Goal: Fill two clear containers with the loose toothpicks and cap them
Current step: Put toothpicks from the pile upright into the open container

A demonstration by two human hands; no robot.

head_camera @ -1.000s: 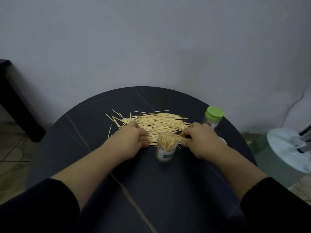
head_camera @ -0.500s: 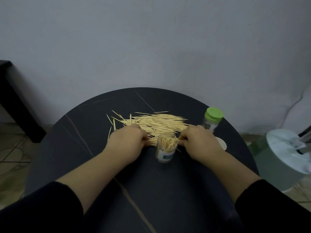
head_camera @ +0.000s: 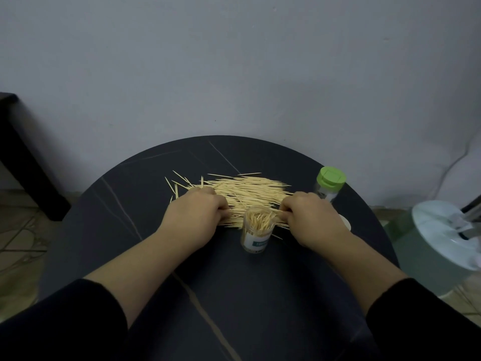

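1. On the round dark table (head_camera: 234, 282), near its middle, we see the loose toothpicks (head_camera: 247, 188) lying in a wide heap. Most point left to right, with a few strays at the left end.
2. Just in front of the heap stands the open container (head_camera: 257, 230): clear, upright, uncapped, labelled low on its wall, and packed with toothpicks standing on end.
3. The left hand (head_camera: 192, 217) lies at the heap's near left edge. Its fingers are curled down and close on one end of a bundle of toothpicks.
4. The right hand (head_camera: 309, 217), just right of the open container, has its fingers curled likewise, pinching the bundle's other end. The bundle passes behind the container's rim.
5. The capped container (head_camera: 328, 190), under its green cap (head_camera: 331, 175), stands upright near the table's far right rim, beyond the right hand.
6. A small white disc (head_camera: 345, 223) shows beside the right hand, partly hidden; we cannot tell what it is.
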